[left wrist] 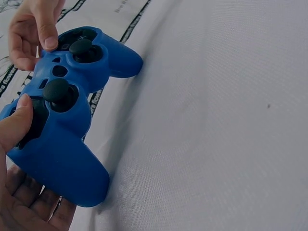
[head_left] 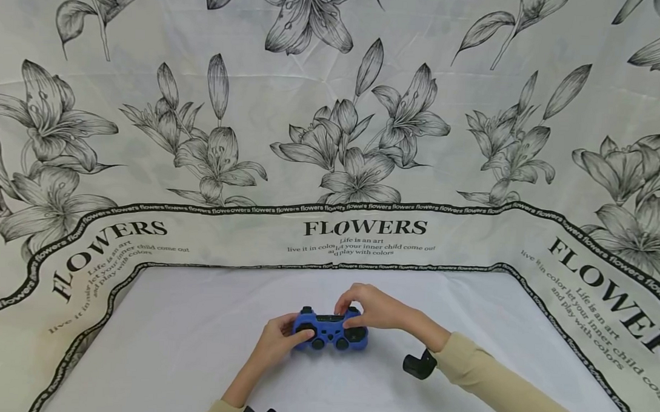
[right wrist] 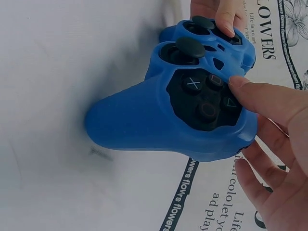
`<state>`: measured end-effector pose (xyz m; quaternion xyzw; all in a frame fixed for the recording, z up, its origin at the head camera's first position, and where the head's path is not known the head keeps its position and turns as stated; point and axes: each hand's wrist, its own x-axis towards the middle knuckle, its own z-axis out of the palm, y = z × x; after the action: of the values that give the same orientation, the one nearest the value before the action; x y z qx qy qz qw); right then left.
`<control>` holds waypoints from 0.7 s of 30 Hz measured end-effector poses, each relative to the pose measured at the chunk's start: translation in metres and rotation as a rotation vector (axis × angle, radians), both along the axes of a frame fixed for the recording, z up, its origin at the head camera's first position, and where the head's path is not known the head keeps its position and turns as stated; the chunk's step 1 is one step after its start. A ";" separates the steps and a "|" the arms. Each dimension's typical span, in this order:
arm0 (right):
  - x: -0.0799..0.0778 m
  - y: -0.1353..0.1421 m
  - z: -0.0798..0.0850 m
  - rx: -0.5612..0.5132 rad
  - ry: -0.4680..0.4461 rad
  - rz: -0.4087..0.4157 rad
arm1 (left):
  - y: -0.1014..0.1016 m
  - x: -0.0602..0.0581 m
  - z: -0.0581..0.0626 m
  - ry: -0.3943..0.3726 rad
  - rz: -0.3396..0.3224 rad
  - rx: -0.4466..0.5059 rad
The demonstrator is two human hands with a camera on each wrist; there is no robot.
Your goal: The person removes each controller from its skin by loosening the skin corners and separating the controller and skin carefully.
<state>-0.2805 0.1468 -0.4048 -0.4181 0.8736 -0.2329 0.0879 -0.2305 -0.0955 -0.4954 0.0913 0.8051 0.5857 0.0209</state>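
A game controller in a blue cover [head_left: 331,328], with black thumbsticks and buttons, is held by both hands over the white cloth. My left hand [head_left: 275,342] grips its left end. In the left wrist view, the left thumb [left wrist: 18,120] lies on the black directional pad, with the other fingers underneath. At the opposite end, my right hand [head_left: 380,308] pinches the upper edge. The right wrist view shows the right thumb [right wrist: 262,96] at the edge of the button face beside the triangle button, with the fingers behind the controller. One controller handle [right wrist: 130,118] points toward the cloth.
White cloth [head_left: 194,334] covers the surface below. Behind it rises a floral-printed cloth [head_left: 242,233] with a black lettered border, which also runs along both sides. Black wrist devices [head_left: 419,365] sit by the beige sleeves [head_left: 488,372].
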 end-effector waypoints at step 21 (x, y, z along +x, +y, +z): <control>-0.001 -0.006 0.009 0.098 0.159 0.086 | -0.005 -0.003 -0.005 0.012 -0.064 0.021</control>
<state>-0.2818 0.1413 -0.3958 -0.4675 0.8695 -0.1519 0.0488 -0.2337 -0.1002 -0.5007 0.1206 0.7957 0.5925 0.0340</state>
